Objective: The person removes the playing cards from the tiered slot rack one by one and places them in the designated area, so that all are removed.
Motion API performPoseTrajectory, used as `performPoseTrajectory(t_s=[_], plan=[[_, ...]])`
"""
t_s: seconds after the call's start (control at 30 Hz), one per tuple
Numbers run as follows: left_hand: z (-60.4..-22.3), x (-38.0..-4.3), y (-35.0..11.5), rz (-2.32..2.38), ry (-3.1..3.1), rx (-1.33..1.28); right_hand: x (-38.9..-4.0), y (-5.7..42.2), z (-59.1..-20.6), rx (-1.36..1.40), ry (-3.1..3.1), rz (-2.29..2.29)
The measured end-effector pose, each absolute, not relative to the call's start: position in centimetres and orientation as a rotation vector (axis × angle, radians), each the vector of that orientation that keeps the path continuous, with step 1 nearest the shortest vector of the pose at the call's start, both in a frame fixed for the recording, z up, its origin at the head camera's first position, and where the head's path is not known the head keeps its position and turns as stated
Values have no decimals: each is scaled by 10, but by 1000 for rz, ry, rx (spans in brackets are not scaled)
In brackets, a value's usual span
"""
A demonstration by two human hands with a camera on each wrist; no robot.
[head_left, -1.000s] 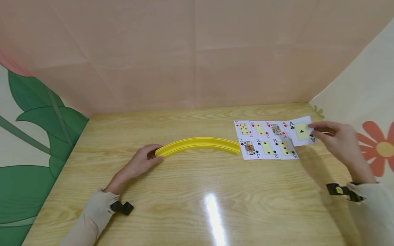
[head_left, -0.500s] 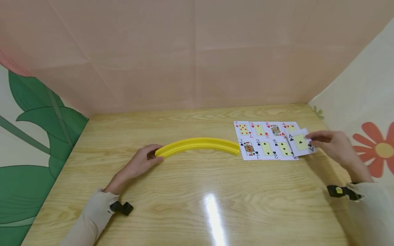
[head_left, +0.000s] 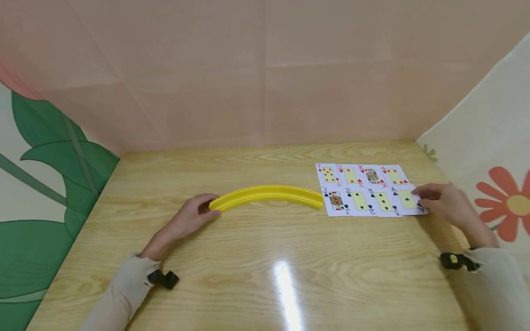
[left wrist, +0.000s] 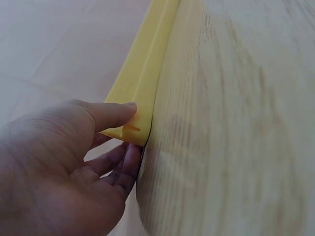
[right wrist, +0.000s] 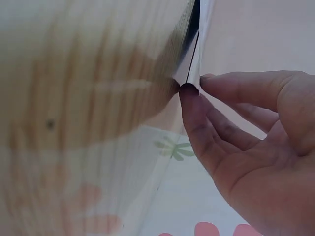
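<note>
In the head view, my left hand (head_left: 191, 216) holds the left end of a curved yellow card holder (head_left: 267, 193) with a groove along its length. The left wrist view shows the thumb on top of the yellow end (left wrist: 140, 98) and fingers under and beside it. At the right, my right hand (head_left: 451, 209) pinches the right edge of an ace of clubs (head_left: 407, 200). This card lies at the right end of the front row of cards. In the right wrist view, the card (right wrist: 195, 69) appears edge-on between thumb and fingertip, close over the table.
Several face-up playing cards lie in two overlapping rows, among them a seven of diamonds (head_left: 328, 174), a king of hearts (head_left: 371, 175) and a jack (head_left: 335, 200). The holder's right end nearly meets the jack. A pink backdrop (head_left: 265, 92) rises behind the wooden table (head_left: 232, 276).
My right hand has brought the ace of clubs down and toward me, from over the back row to the end of the front row, uncovering the four of hearts. The left hand stays put.
</note>
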State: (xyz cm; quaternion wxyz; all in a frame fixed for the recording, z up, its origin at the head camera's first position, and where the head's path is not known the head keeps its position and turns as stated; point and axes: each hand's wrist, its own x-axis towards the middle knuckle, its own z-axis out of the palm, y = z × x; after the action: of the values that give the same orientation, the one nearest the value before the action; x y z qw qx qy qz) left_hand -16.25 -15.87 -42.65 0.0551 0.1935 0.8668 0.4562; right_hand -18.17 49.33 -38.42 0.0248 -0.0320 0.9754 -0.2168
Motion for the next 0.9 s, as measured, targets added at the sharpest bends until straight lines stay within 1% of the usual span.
performPoseTrajectory(t_s=[0.9], plan=[[-427, -162, -157, 1391, 2631, 583, -182, 494, -387, -49, 2973, -592]])
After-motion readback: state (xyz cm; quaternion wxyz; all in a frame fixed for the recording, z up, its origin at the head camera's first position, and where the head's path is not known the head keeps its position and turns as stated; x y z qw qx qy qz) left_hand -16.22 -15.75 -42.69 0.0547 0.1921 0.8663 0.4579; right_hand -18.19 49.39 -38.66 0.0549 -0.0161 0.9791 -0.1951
